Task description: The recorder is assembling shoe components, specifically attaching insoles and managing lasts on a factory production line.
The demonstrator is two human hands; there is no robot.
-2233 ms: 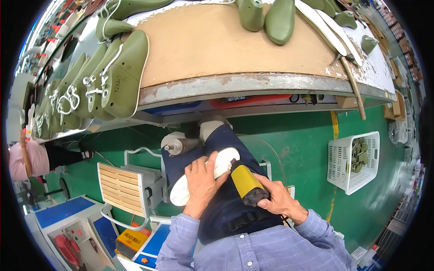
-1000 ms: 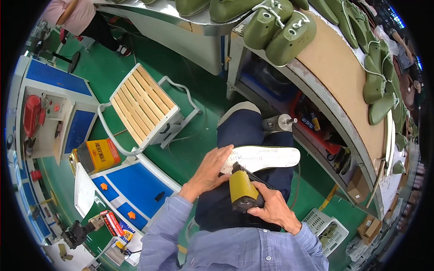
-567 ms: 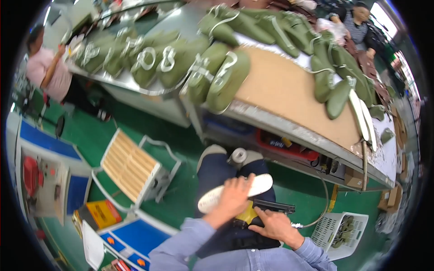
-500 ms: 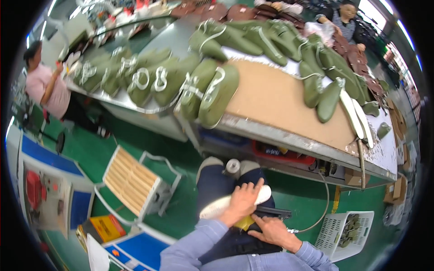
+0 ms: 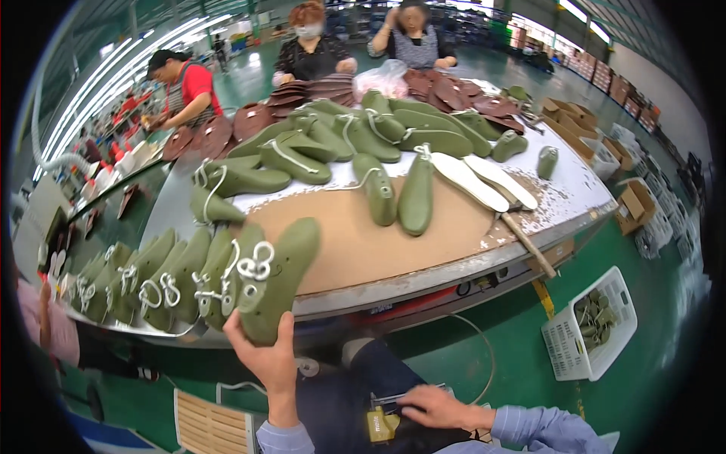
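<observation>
My left hand [image 5: 265, 363] is raised at the table's near left edge, its thumb and fingers closed around the lower end of a green shoe last [image 5: 286, 276]. That last is tilted, its other end pointing up and right, beside a row of similar green lasts [image 5: 181, 268] with white cords. Over my lap, my right hand [image 5: 437, 407] is closed on a black-and-yellow air staple gun [image 5: 382, 425], partly hidden by the fingers. Two white insoles [image 5: 469, 181] lie on the table next to a wooden-handled hammer [image 5: 527, 244].
More green lasts [image 5: 363, 136] are heaped across the table [image 5: 340, 242], with brown leather pieces [image 5: 325, 89] behind. A white crate [image 5: 567, 352] of small green parts stands on the floor at right. An air hose [image 5: 491, 359] curves below the table; a slatted chair [image 5: 213, 424] is at lower left. Several people work beyond.
My left hand has gone from the white-soled piece on my lap up and left to the table edge, holding a green last there. My right hand stays low by the staple gun. The view has tilted up.
</observation>
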